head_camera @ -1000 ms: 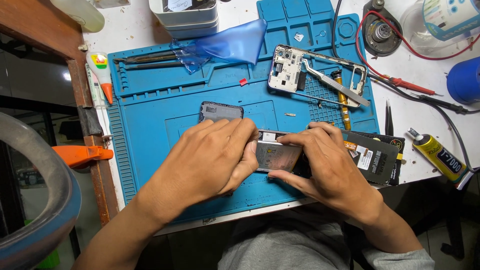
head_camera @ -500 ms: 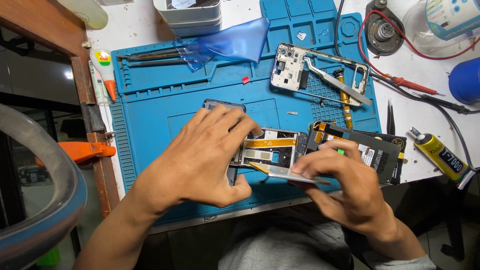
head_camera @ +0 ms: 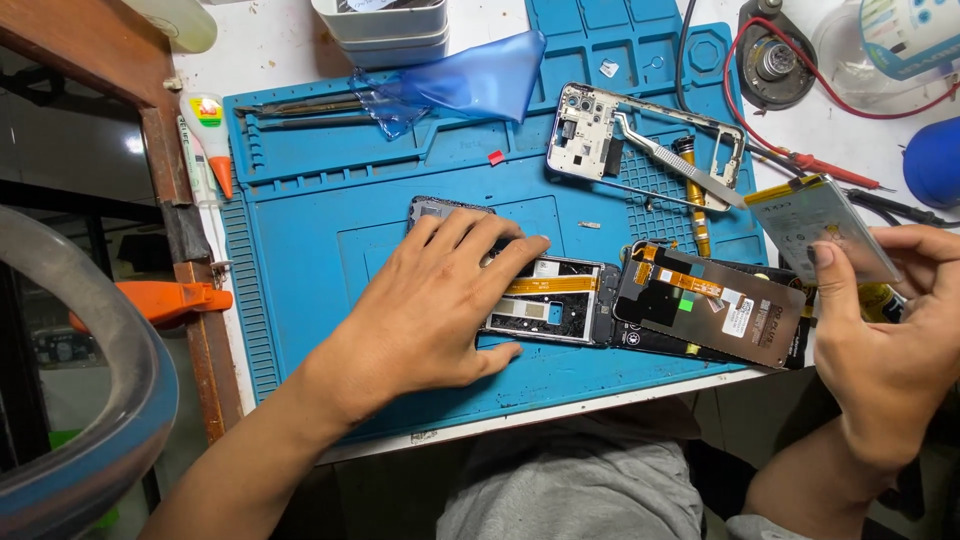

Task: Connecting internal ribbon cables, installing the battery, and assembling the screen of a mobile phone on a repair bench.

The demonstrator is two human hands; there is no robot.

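Note:
My left hand lies flat, fingers spread, on an opened phone body lying on the blue repair mat; an orange flex cable shows inside it. My right hand is raised at the right edge, holding a flat silver phone battery between thumb and fingers, clear of the phone. A detached screen panel with an orange flex lies just right of the phone body.
A white phone mid-frame with metal tweezers across it lies at the mat's back. Blue plastic film, a glue tube, an orange clamp, red wires and a blue round object surround the mat.
My right hand has lifted the battery out of the phone body and carried it up to the right. My left hand has stayed pressing on the phone.

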